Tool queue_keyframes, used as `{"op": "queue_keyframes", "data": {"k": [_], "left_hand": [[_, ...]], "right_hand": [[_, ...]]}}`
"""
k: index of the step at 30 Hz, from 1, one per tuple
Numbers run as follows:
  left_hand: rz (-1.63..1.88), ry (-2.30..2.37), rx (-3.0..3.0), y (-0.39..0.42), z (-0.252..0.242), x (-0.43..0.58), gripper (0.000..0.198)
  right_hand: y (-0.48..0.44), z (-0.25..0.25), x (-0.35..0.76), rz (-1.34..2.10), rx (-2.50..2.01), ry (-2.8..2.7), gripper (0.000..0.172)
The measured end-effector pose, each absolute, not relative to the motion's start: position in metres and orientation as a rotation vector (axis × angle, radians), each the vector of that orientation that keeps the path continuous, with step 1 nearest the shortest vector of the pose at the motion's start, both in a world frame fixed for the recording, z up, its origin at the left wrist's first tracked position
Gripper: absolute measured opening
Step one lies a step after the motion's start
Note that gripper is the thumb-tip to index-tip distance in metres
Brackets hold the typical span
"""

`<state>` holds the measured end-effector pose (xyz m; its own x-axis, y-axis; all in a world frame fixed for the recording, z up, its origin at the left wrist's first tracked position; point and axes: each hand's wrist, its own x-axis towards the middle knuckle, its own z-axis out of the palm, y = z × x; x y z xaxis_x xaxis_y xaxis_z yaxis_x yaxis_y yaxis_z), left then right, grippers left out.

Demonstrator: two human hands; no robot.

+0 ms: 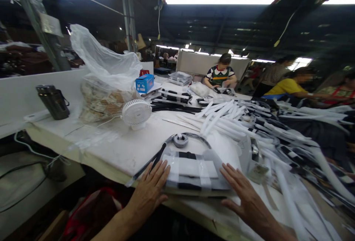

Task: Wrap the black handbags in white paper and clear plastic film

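Observation:
Between my two hands, at the front edge of the table, lies a flat bundle (191, 170) of grey, white and black material with clear tape across it. My left hand (154, 185) rests at its left side, fingers stretched out, near a black strap (159, 155). At the right side, my right hand (240, 187) has its fingers spread, close to the bundle's edge. Behind the bundle a dark band curves in a loop, with a small grey coil (180, 140) inside it. Neither hand grips anything.
A white fan (137, 113), a clear bag of brown pieces (102, 100), a blue box (144, 83) and a dark flask (54, 102) stand left. White foam tubes (222, 117) and a tape dispenser (256, 159) lie right. Several people work beyond, one at the table's far end (220, 74).

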<state>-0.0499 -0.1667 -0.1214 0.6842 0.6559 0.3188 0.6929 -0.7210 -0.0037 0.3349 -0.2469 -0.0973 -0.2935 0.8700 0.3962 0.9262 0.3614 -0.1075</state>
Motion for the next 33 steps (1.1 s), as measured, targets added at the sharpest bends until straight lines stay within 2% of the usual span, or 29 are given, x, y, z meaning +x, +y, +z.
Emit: {"op": "queue_keyframes", "data": {"k": [5,9,11,13,15,18,22,26,33], "left_hand": [[-0.444,-1.215,-2.747,-0.132,-0.116,-0.045,0.071],[-0.507,-1.233,-2.874,-0.104,-0.085,-0.04,0.06],[-0.52,-1.173,-2.928,-0.094,-0.069,-0.029,0.066],[-0.445,-1.07,-3.005,-0.087,-0.057,-0.013,0.084],[-0.321,-0.965,-3.102,-0.081,-0.05,0.005,0.099],[-0.108,-0.91,-3.241,-0.076,-0.046,0.026,0.105],[0.111,-1.01,-3.284,-0.074,-0.048,0.034,0.113],[-0.035,-1.075,-3.255,-0.075,-0.061,0.032,0.113],[-0.229,-1.046,-3.166,-0.07,-0.095,0.036,0.095]], "right_hand": [[-0.236,-0.128,0.319,-0.18,-1.613,-2.148,0.057],[-0.223,-0.113,0.308,-0.123,-1.685,-2.07,0.05],[-0.215,-0.094,0.296,-0.085,-1.701,-2.063,0.05],[-0.205,-0.076,0.279,-0.048,-1.685,-2.109,0.056],[-0.192,-0.067,0.262,-0.004,-1.64,-2.234,0.072],[-0.172,-0.078,0.249,0.025,-1.534,-2.461,0.094],[-0.148,-0.119,0.257,-0.242,-1.458,-2.512,0.081],[-0.143,-0.141,0.261,-0.43,-1.437,-2.452,0.078],[-0.155,-0.121,0.254,-0.151,-1.584,-2.453,0.084]]}}
